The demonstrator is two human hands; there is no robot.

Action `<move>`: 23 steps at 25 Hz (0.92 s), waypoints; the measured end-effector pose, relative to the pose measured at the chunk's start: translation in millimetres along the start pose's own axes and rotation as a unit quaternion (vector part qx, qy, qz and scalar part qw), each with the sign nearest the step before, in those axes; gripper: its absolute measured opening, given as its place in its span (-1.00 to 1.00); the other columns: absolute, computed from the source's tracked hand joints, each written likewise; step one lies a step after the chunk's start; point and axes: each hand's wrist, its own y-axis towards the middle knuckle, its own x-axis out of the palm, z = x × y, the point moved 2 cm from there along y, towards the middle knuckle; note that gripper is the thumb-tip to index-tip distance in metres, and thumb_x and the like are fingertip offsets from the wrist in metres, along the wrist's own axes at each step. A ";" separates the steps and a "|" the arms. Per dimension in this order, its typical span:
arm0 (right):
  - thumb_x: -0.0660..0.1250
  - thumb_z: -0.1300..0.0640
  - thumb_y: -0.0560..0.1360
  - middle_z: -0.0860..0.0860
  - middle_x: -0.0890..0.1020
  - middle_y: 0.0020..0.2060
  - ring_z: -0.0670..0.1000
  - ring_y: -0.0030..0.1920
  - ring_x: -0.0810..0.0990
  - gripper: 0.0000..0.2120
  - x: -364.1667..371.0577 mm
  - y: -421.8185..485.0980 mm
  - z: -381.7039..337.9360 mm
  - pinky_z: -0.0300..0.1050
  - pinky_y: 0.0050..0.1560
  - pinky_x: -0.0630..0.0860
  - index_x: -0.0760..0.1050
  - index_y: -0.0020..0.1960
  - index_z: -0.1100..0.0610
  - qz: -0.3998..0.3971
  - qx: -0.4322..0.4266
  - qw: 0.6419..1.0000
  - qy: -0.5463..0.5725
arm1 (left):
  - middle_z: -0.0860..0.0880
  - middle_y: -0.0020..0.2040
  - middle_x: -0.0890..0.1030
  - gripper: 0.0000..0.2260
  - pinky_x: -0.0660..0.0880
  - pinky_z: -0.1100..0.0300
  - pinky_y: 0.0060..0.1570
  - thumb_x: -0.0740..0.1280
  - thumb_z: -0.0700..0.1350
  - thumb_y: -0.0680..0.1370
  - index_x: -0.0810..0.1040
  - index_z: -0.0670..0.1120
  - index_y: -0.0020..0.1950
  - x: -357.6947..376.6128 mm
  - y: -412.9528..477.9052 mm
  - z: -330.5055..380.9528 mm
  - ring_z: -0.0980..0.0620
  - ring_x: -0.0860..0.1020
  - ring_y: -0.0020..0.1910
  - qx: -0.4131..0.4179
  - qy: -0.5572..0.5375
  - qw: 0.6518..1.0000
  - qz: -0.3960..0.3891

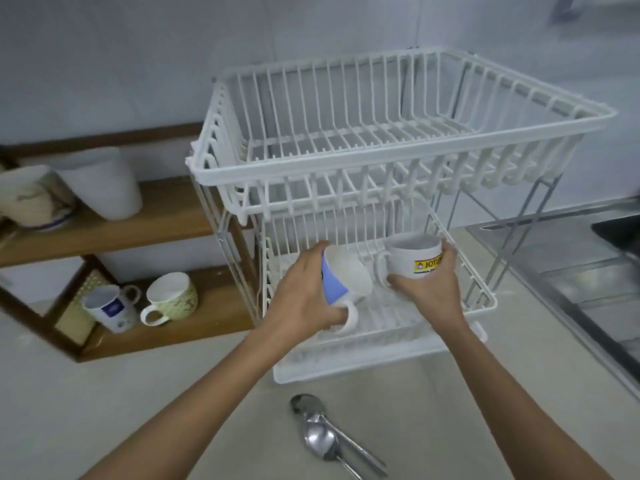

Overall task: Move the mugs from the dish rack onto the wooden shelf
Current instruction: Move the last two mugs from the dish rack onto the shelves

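place: home kitchen | rack: white two-tier dish rack point(398, 168) on a pale counter point(104, 410) | sink: steel sink point(588, 282) with drainboard at right | shelf: wooden shelf point(173, 216) holding mugs point(171, 297) and cups | cutlery: spoons point(322, 431) lying on the counter | wall: pale tiled wall point(138, 64) behind

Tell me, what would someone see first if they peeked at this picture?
First, the big white dish rack in the middle, with two hands reaching into its lower tier. The left hand holds a tilted blue and white mug, and the right hand holds a white mug with a yellow label. To the left, the wooden shelf already has two mugs on its lower board, and spoons lie on the counter in front.
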 end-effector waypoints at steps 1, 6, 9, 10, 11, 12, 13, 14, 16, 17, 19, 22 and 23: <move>0.61 0.03 0.01 -0.24 0.56 -0.07 -0.35 -0.17 0.57 -0.16 0.9 -14.0 -9.6 -0.51 -0.33 0.45 0.22 0.14 -0.20 0.003 -0.011 1.000 0.018 | 0.11 0.28 0.43 -0.14 0.47 0.14 0.09 0.56 0.08 0.17 0.26 0.09 0.40 -8.7 -19.5 -1.5 0.08 0.45 0.22 0.003 -0.048 0.999 0.009; 0.62 -0.03 0.03 -0.46 0.48 0.02 -0.32 0.03 0.53 -0.13 15.1 -98.5 -66.7 -0.50 -0.15 0.47 0.23 0.20 -0.32 0.012 -0.103 0.992 0.068 | 0.34 0.19 0.49 -0.16 0.43 0.53 0.00 0.63 0.11 0.08 0.31 0.33 0.26 -59.3 -108.4 -35.0 0.33 0.49 0.17 0.020 -0.201 0.979 0.030; 0.60 -0.05 0.04 -0.43 0.46 0.07 -0.30 0.11 0.50 -0.11 35.8 -152.7 -95.1 -0.51 -0.09 0.46 0.23 0.26 -0.27 -0.014 -0.132 0.988 0.084 | 0.39 0.19 0.47 -0.16 0.41 0.58 -0.01 0.63 0.13 0.08 0.31 0.33 0.27 -86.7 -144.6 -78.2 0.35 0.47 0.18 0.001 -0.229 0.971 0.062; 0.60 -0.05 0.03 -0.43 0.46 0.08 -0.30 0.11 0.50 -0.10 46.0 -167.8 -104.4 -0.51 -0.08 0.46 0.23 0.26 -0.27 -0.026 -0.138 0.986 0.085 | 0.43 0.16 0.46 -0.16 0.42 0.58 -0.04 0.62 0.13 0.09 0.29 0.35 0.26 -95.2 -152.3 -94.2 0.39 0.45 0.17 -0.017 -0.230 0.970 0.076; 0.60 -0.05 0.02 -0.44 0.46 0.08 -0.31 0.12 0.49 -0.10 57.5 -180.0 -113.3 -0.51 -0.07 0.45 0.24 0.25 -0.27 -0.038 -0.143 0.985 0.085 | 0.45 0.13 0.45 -0.17 0.45 0.56 -0.07 0.62 0.11 0.10 0.28 0.36 0.25 -102.9 -156.9 -109.0 0.42 0.44 0.16 -0.037 -0.233 0.967 0.092; 0.60 -0.04 0.01 -0.45 0.45 0.07 -0.31 0.12 0.49 -0.09 71.9 -190.2 -122.0 -0.51 -0.06 0.44 0.24 0.24 -0.28 -0.049 -0.145 0.985 0.083 | 0.46 0.11 0.45 -0.17 0.44 0.52 -0.07 0.63 0.08 0.11 0.26 0.36 0.24 -111.7 -161.6 -124.6 0.43 0.43 0.15 -0.058 -0.236 0.964 0.109; 0.61 -0.04 0.00 -0.46 0.45 0.06 -0.32 0.11 0.49 -0.09 86.8 -197.8 -130.1 -0.52 -0.06 0.44 0.23 0.23 -0.30 -0.059 -0.144 0.985 0.079 | 0.44 0.10 0.44 -0.17 0.43 0.48 -0.04 0.64 0.04 0.13 0.26 0.35 0.24 -119.3 -164.7 -139.0 0.43 0.42 0.14 -0.074 -0.238 0.960 0.125; 0.61 -0.05 -0.01 -0.48 0.44 0.05 -0.34 0.10 0.48 -0.08 102.0 -203.2 -138.3 -0.52 -0.06 0.44 0.22 0.22 -0.30 -0.065 -0.142 0.985 0.072 | 0.40 0.11 0.44 -0.18 0.42 0.44 -0.02 0.65 0.01 0.15 0.26 0.33 0.24 -125.8 -166.8 -151.6 0.40 0.43 0.14 -0.087 -0.243 0.956 0.141; 0.61 -0.10 -0.02 -0.50 0.43 0.04 -0.36 0.09 0.47 -0.07 134.1 -208.4 -155.9 -0.54 -0.07 0.43 0.21 0.22 -0.30 -0.074 -0.143 0.985 0.058 | 0.30 0.14 0.47 -0.20 0.47 0.33 0.01 0.64 0.02 0.15 0.30 0.28 0.26 -138.0 -171.0 -173.5 0.27 0.47 0.16 -0.101 -0.260 0.945 0.169; 0.61 -0.11 -0.02 -0.50 0.43 0.04 -0.36 0.09 0.47 -0.07 151.8 -208.0 -166.0 -0.53 -0.07 0.44 0.20 0.22 -0.31 -0.076 -0.143 0.985 0.052 | 0.26 0.16 0.49 -0.19 0.48 0.28 0.03 0.63 0.05 0.14 0.31 0.24 0.29 -144.5 -172.6 -182.7 0.20 0.48 0.17 -0.105 -0.266 0.941 0.180; 0.61 -0.14 -0.03 -0.44 0.46 0.04 -0.36 0.07 0.48 -0.08 185.5 -199.9 -186.0 -0.51 -0.08 0.46 0.20 0.21 -0.32 -0.078 -0.139 0.986 0.048 | 0.21 0.17 0.50 -0.16 0.49 0.25 0.05 0.61 0.12 0.11 0.31 0.21 0.30 -154.7 -171.9 -194.7 0.16 0.49 0.17 -0.109 -0.263 0.938 0.197; 0.59 -0.17 -0.03 -0.31 0.51 -0.02 -0.34 -0.04 0.52 -0.10 237.4 -173.1 -214.0 -0.49 -0.20 0.44 0.21 0.20 -0.23 -0.069 -0.141 0.987 0.033 | 0.11 0.18 0.51 -0.15 0.52 0.18 0.08 0.63 0.06 0.12 0.30 0.12 0.33 -168.3 -166.2 -207.2 0.10 0.50 0.18 -0.105 -0.255 0.937 0.214; 0.59 -0.17 -0.03 -0.27 0.52 -0.02 -0.28 -0.07 0.54 -0.09 249.4 -159.0 -218.7 -0.44 -0.21 0.43 0.22 0.22 -0.17 -0.068 -0.131 0.989 0.026 | 0.09 0.19 0.50 -0.14 0.52 0.16 0.10 0.64 0.02 0.14 0.30 0.10 0.34 -167.4 -162.8 -207.6 0.08 0.49 0.18 -0.106 -0.250 0.939 0.212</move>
